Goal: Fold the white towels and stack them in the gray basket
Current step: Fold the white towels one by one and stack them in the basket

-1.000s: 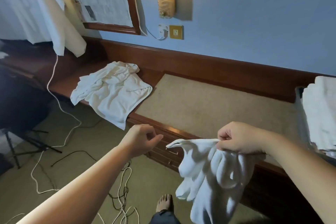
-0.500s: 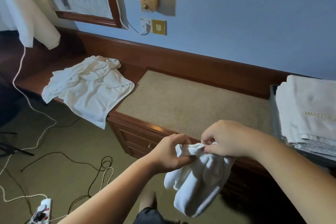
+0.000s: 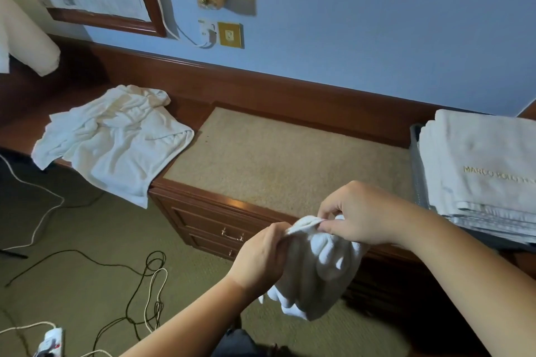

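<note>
Over the bench edge (image 3: 220,203), the left hand (image 3: 262,258) and right hand (image 3: 359,217) pinched the bunched towel (image 3: 316,266) (hanging low); sliding apart to find its corners would have helped.

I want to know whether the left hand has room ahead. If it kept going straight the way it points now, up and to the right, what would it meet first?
Most likely the right hand: the left hand points at it across the bunched small white towel that both pinch. Depth is unclear.
</note>
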{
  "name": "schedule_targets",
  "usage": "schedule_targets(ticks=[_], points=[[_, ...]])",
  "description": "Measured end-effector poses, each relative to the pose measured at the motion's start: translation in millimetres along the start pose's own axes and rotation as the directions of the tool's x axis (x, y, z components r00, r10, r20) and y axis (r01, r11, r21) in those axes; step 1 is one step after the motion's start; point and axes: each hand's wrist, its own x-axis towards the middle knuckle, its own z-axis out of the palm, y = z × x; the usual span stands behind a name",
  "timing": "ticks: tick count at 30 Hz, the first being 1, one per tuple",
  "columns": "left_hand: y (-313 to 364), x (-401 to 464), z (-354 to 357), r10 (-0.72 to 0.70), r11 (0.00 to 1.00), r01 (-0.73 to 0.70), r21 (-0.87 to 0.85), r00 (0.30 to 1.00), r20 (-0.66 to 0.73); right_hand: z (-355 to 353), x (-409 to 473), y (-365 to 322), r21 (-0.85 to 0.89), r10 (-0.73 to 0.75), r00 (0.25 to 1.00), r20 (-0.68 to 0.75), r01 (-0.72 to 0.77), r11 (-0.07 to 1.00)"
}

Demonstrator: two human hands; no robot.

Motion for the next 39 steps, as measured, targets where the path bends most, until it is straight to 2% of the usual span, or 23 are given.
schedule_targets(ticks=[3, 5, 8, 11, 15, 17, 20, 26, 32, 36, 39], points=[[2, 1, 7, -0.149, 0.985, 0.143, -0.093, 0.987, -0.059, 2, 4, 6, 0.022, 0.035, 0.999, -0.027, -0.034, 0.999], [2, 6, 3, -0.143, 0.989, 0.139, -0.047, 0.985, -0.093, 8, 7, 12, 0.017, 0.059, 0.997, -0.039, -0.058, 0.998], [-10, 24, -16, -0.022, 0.988, 0.029, 0.155, 0.999, -0.048, 21, 11, 30, 0.099, 0.115, 0.992, -0.058, -0.109, 0.989], [-34, 52, -44, 0.121, 0.914, -0.123, 0.386, 0.992, 0.03, 27, 9, 55, 0.233, 0.21, 0.976, -0.059, -0.191, 0.954], [-74, 94, -91, 0.236, 0.817, -0.29, 0.499, 0.957, 0.17, 19, -2, 91, 0.204, 0.313, 0.949, 0.042, -0.314, 0.927], [-91, 114, -116, 0.17, 0.798, -0.244, 0.551, 0.968, 0.182, 18, -5, 115, 0.222, 0.354, 0.933, 0.055, -0.357, 0.907], [-109, 139, -141, 0.106, 0.807, -0.135, 0.575, 0.991, 0.085, 18, -3, 142, 0.356, 0.397, 0.917, 0.047, -0.387, 0.851], [-125, 198, -150, 0.027, 0.761, -0.114, 0.638, 0.989, 0.144, 11, 27, 167, 0.468, 0.424, 0.902, -0.08, -0.341, 0.815], [-161, 258, -155, 0.176, 0.706, -0.311, 0.636, 0.947, 0.267, 7, 69, 211, 0.32, 0.454, 0.886, -0.093, -0.406, 0.856], [-206, 322, -145, 0.141, 0.701, -0.353, 0.62, 0.92, 0.365, -6, 118, 243, 0.076, 0.478, 0.876, -0.058, -0.474, 0.877], [-246, 370, -135, 0.007, 0.679, -0.337, 0.652, 0.892, 0.453, -14, 159, 266, -0.073, 0.534, 0.845, 0.039, -0.53, 0.845]])
